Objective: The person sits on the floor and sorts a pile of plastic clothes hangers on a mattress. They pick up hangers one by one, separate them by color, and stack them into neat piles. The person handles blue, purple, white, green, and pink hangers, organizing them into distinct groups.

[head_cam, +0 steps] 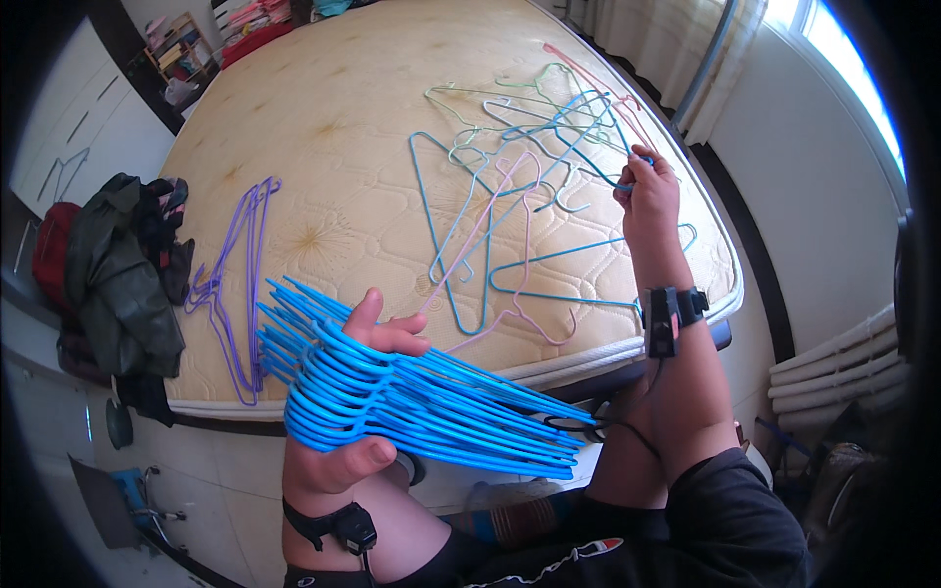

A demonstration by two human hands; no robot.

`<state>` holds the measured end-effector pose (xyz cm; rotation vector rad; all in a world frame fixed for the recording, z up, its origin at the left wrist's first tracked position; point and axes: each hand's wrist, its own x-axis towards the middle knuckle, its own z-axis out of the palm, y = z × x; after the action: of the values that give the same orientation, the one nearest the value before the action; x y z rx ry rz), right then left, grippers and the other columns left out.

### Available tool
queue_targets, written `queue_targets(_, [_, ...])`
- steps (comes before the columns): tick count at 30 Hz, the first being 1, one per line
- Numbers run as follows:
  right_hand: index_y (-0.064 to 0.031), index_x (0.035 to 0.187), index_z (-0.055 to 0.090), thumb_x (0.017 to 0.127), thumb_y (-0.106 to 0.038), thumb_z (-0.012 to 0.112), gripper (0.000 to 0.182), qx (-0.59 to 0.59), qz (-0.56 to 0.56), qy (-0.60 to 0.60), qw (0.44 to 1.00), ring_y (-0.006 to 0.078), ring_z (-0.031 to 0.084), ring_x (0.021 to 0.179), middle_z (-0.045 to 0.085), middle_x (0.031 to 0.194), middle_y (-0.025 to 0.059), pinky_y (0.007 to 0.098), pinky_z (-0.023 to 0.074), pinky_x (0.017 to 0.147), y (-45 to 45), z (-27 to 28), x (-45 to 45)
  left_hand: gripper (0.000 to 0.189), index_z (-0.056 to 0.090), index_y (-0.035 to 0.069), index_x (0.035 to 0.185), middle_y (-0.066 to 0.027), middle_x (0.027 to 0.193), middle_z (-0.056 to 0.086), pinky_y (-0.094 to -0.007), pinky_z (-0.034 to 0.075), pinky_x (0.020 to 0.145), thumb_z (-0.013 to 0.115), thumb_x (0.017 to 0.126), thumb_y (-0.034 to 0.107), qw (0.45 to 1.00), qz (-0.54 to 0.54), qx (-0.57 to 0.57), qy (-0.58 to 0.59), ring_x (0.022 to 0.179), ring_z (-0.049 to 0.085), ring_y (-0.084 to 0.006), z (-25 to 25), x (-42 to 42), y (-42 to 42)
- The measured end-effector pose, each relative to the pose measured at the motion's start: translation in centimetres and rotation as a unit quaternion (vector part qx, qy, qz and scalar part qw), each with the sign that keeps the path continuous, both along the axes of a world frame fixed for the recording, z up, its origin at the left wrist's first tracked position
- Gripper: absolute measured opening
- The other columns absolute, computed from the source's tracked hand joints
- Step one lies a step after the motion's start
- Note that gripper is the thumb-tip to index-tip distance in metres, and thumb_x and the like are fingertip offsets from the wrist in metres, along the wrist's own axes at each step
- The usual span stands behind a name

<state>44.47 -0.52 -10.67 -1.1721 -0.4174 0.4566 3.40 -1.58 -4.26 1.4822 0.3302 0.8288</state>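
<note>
A thick bundle of blue plastic clothes hangers [338,389] hangs by its hooks around my left hand [353,459], whose thumb and fingers stick out apart on either side. The hanger bodies fan out to the right, over the bed's near edge. Farther off, at the right, my right hand [650,187] pinches another blue hanger [588,166] by its hook end. Its body lies across a tangle of green hangers [434,91], a whitish hanger [507,105] and teal hangers [420,176]. A pink hanger [527,257] lies nearer to me.
All this lies on a bare quilted mattress [309,154]. Purple hangers [253,228] rest at its left side, and red hangers [588,71] at the far right edge. Dark clothes [117,264] are heaped at left. A white radiator [838,360] stands at right.
</note>
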Motion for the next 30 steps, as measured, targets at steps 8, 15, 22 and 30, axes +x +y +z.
queue_targets(8, [-0.0046, 0.107, 0.060, 0.090, -0.007, 0.065, 0.018, 0.031, 0.092, -0.071, 0.993, 0.0047, 0.046, 0.059, 0.052, 0.074, -0.0034, 0.0209, 0.0338, 0.051, -3.9, 8.1, -3.9, 0.111, 0.019, -0.004, 0.158, -0.0183, 0.131, 0.059, -0.0509, 0.029, 0.117, 0.080, 0.080, 0.048, 1.000, 0.000, -0.001, -0.010, 0.137, 0.046, -0.0350, 0.1, -0.4, -0.1])
queue_targets(15, [0.0051, 0.111, 0.062, 0.084, -0.003, 0.065, 0.029, -0.006, 0.129, -0.178, 0.975, 0.0079, 0.052, 0.053, 0.056, 0.066, 0.0000, 0.0209, 0.0389, 0.051, -8.5, 13.5, -6.8, 0.112, 0.019, -0.005, 0.157, -0.0184, 0.129, 0.061, -0.0515, 0.027, 0.117, 0.079, 0.081, 0.050, 1.000, -0.001, 0.004, -0.009, 0.136, 0.047, -0.0352, 0.8, 0.0, -0.5])
queue_targets(22, [0.0043, 0.114, 0.064, 0.084, -0.002, 0.065, 0.030, 0.004, 0.125, -0.249, 0.960, 0.0068, 0.051, 0.058, 0.058, 0.071, -0.0008, 0.0214, 0.0370, 0.054, -9.1, 13.8, -7.6, 0.110, 0.021, -0.005, 0.157, -0.0183, 0.129, 0.060, -0.0527, 0.027, 0.117, 0.078, 0.081, 0.050, 1.000, -0.005, 0.009, -0.011, 0.135, 0.048, -0.0351, 0.5, 0.1, -0.6])
queue_targets(30, [0.0060, 0.123, 0.061, 0.091, -0.002, 0.060, 0.033, 0.091, 0.133, -0.267, 0.950, 0.0091, 0.056, 0.063, 0.060, 0.074, 0.0007, 0.0215, 0.0423, 0.059, -8.0, 11.9, -6.1, 0.109, 0.021, -0.004, 0.158, -0.0201, 0.129, 0.060, -0.0522, 0.028, 0.117, 0.077, 0.082, 0.049, 1.000, -0.003, 0.016, -0.002, 0.135, 0.048, -0.0360, 0.5, -0.1, -0.7])
